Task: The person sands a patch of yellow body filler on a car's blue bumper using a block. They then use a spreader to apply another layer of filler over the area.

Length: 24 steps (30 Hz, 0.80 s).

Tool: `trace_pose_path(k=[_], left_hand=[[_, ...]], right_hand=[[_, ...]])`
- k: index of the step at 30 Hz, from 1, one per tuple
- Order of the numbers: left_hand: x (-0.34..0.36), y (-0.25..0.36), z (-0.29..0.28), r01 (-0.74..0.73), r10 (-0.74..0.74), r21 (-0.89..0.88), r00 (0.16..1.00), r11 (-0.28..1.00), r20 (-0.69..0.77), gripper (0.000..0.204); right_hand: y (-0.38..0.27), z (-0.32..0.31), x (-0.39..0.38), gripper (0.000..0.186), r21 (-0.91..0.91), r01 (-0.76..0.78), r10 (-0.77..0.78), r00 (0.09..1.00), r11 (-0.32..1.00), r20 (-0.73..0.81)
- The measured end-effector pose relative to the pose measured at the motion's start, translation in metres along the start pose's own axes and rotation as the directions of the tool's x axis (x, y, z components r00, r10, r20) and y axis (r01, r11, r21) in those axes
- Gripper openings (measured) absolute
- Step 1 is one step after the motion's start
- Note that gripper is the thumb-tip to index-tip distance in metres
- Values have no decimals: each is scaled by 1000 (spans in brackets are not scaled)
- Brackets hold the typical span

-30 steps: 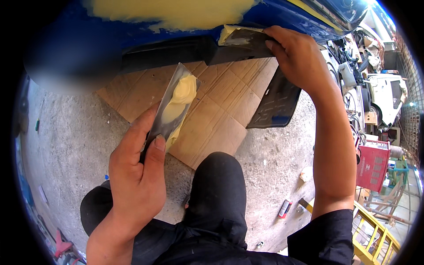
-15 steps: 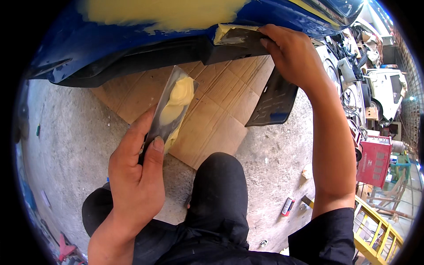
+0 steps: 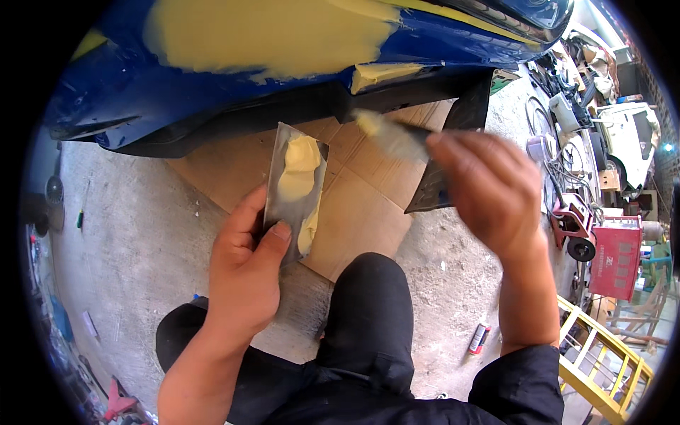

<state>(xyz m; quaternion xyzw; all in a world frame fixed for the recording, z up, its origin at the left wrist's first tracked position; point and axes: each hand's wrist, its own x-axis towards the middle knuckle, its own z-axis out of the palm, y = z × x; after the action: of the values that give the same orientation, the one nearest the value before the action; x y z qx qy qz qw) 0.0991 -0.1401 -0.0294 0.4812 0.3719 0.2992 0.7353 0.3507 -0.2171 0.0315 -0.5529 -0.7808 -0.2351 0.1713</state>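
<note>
My left hand [image 3: 246, 273] grips a flat metal putty board [image 3: 283, 205], thumb on its face. A thick lump of yellow putty [image 3: 302, 157] sits on the board's upper part, with more smeared along its right edge. My right hand [image 3: 499, 188], blurred by motion, is closed round a putty knife [image 3: 397, 138] whose blade points left and carries some yellow putty. That blade is apart from both the board and the car. Above is a blue car body panel [image 3: 219, 95] with a broad coat of yellow filler [image 3: 269, 35] and a smaller filled patch [image 3: 382, 74] at its lower edge.
Flattened cardboard [image 3: 361, 219] lies on the concrete floor [image 3: 134, 227] under the car. A black flap [image 3: 453, 163] hangs behind my right hand. To the right are a small can [image 3: 479, 338], a red machine [image 3: 615, 262] and a yellow ladder-like frame [image 3: 602, 361].
My right hand has drawn the putty knife down and away from the small patch at the panel's lower edge. The putty board has shifted slightly right in view.
</note>
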Motion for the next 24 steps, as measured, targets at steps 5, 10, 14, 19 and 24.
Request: trace_pose_path(k=[5,10,14,19,24], left_hand=[[2,1,6,-15,15,-2,1000,1000,-5,44],[1,2,12,49,-40,188,998,981,-48,45],[-1,-3,12,4,15,346,999,938,-51,47],[-3,-10,12,-148,144,492,988,858,46,52],[1,-17,9,-362,390,676,913,642,118,49]], right_hand=[[-39,7,-1,35,-32,98,-97,995,995,17],[-54,12,-1,40,-58,52,-52,999,997,-11],[-63,17,-1,40,-58,33,-35,999,998,-19],[-71,23,0,40,-75,22,-24,999,997,-37],[-71,24,4,38,-71,-35,28,994,997,-109]])
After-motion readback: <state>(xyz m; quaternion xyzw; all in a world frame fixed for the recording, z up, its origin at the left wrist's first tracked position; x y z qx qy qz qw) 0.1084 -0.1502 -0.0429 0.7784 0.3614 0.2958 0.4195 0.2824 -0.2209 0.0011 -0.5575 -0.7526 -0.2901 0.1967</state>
